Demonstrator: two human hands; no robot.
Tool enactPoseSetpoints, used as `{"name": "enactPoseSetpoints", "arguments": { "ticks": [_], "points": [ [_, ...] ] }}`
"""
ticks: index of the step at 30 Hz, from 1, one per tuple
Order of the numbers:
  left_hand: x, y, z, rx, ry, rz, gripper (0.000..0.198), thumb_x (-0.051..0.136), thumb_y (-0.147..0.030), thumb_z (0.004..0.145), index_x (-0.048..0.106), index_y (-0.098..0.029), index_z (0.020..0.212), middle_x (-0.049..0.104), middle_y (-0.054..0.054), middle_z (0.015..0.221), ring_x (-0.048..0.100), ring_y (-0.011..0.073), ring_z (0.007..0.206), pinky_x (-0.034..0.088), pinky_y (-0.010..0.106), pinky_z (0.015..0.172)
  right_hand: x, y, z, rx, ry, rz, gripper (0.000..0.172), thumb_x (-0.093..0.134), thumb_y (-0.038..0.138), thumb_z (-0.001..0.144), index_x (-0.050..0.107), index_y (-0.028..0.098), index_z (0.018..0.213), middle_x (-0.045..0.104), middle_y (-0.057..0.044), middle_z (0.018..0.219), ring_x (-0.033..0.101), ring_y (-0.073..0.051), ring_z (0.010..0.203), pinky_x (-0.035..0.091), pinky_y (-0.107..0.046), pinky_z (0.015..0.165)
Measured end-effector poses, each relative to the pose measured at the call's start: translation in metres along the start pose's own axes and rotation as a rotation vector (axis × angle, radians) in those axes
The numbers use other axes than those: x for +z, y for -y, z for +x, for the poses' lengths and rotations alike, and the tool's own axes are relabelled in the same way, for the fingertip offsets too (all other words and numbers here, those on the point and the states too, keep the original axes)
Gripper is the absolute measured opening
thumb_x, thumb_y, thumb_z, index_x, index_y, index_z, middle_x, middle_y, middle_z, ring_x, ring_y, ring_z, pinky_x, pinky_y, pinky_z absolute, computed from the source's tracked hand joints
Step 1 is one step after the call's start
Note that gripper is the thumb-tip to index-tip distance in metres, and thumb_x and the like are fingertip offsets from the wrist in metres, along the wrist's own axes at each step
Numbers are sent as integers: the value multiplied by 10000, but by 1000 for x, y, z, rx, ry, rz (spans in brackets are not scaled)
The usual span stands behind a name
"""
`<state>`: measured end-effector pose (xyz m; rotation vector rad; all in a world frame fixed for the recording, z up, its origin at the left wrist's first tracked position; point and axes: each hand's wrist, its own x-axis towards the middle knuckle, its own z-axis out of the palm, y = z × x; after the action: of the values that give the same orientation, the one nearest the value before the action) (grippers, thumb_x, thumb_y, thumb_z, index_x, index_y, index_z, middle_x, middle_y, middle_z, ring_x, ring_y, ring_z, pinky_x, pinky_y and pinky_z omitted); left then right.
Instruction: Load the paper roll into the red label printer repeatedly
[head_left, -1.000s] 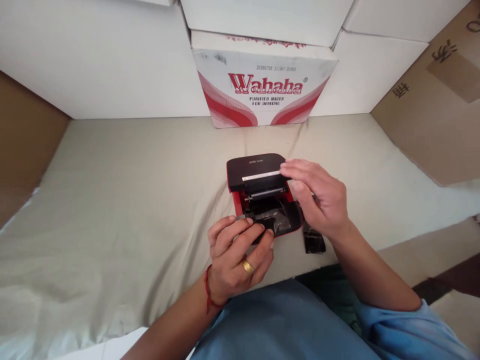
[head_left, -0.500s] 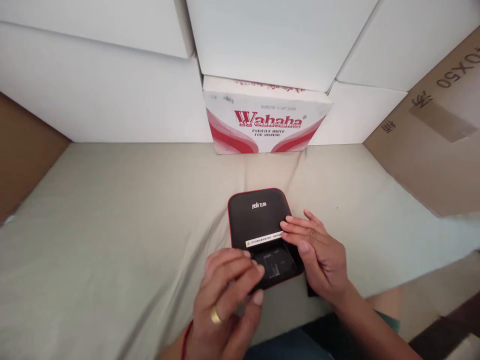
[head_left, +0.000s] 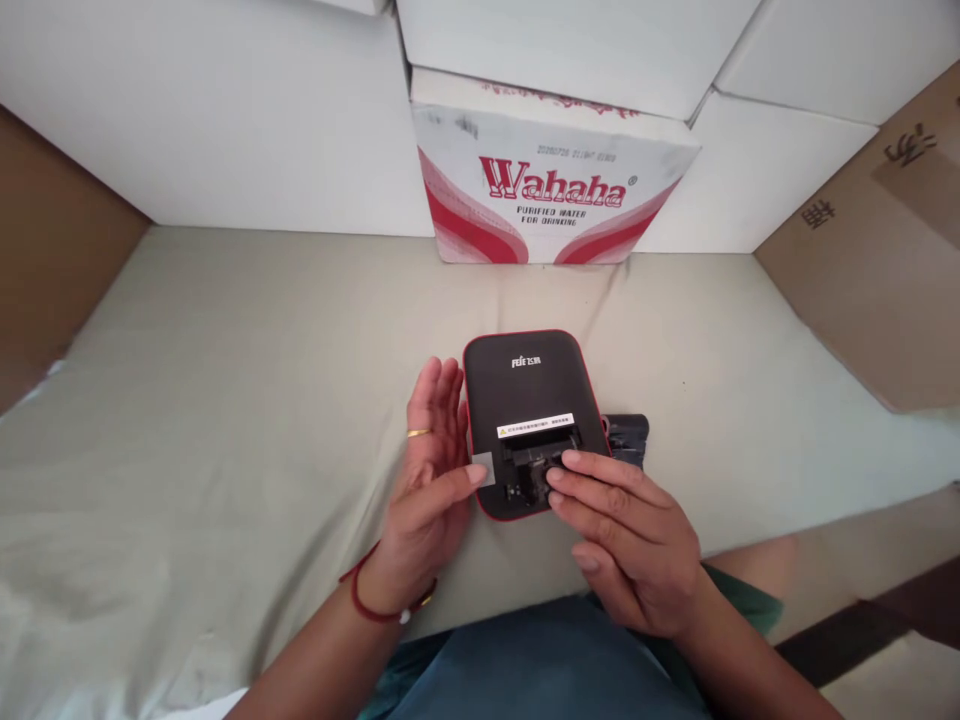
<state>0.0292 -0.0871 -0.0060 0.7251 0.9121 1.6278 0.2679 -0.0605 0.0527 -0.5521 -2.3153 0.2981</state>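
A small black device with a red rim (head_left: 529, 395) lies flat on the cloth in front of me, its lid down and a white label strip across it. My left hand (head_left: 431, 480) stands on edge against the device's left side, fingers stretched out, thumb touching the near left corner. My right hand (head_left: 626, 535) rests at the near right, its fingertips on the black mechanism in the device's front opening. A small black part (head_left: 628, 437) lies on the cloth just right of the device.
The pale cloth-covered surface (head_left: 225, 400) stretches left and right. A red-and-white Wahaha water carton (head_left: 551, 185) stands at the back among white boxes. Brown cardboard leans at the far right (head_left: 877, 280) and at the left edge (head_left: 52, 270).
The device's lid went from raised to shut flat. My left hand opened and shifted to the device's left side. My right hand moved from the lid down to the front opening.
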Motion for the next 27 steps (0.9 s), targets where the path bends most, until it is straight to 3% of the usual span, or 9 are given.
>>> {"name": "enactPoseSetpoints", "arguments": {
  "ticks": [4,6,11,18,21,24,27],
  "points": [
    [-7,8,4,-63,22,-14,982,933,-296,862,571,-599,1723,429,-109,1965,208,326,1919,204,608,1579,4,3,-10,45,-14,-64,321,608,210,1132,836,164,1352,948,-112,1309,877,-261,1368,503,-533,1450],
    [-11,13,6,-72,28,-4,1023,931,-306,851,535,-611,1744,418,-105,1971,228,324,1914,243,606,1569,5,3,-14,67,-14,-50,344,636,191,1092,825,171,1379,944,-114,1329,872,-256,1381,454,-515,1477],
    [-15,18,8,-70,24,25,1167,987,-344,823,421,-629,1802,362,-90,1999,220,314,1916,326,557,1542,0,-1,-10,44,37,-55,392,646,189,1072,813,186,1427,938,-122,1345,883,-276,1359,672,-484,1285],
    [-6,20,8,-49,1,9,1155,1008,-394,832,404,-593,1796,294,-45,2022,190,347,1921,351,574,1527,-20,-6,23,15,77,-22,199,667,245,1138,846,212,1218,968,-87,1169,946,-240,1114,773,-397,1081],
    [-4,26,9,-29,7,-22,1091,986,-380,837,451,-548,1772,325,-33,2008,198,336,1917,338,557,1532,-29,-11,42,79,114,-48,187,676,221,1160,854,198,1213,963,-98,1208,944,-219,1094,766,-316,1000],
    [-4,33,11,-2,0,-59,997,971,-358,808,553,-495,1704,435,-15,1953,320,338,1873,353,534,1521,-29,-20,69,234,223,-128,241,640,233,1190,860,221,1287,958,-78,1241,939,-217,1052,748,-303,906],
    [-4,36,13,2,-8,-67,966,950,-339,774,598,-465,1665,505,5,1903,430,354,1809,419,542,1475,-15,-27,102,373,467,-325,298,606,199,1153,874,255,1269,951,-72,1202,911,-255,903,694,-356,755]
  ]
}}
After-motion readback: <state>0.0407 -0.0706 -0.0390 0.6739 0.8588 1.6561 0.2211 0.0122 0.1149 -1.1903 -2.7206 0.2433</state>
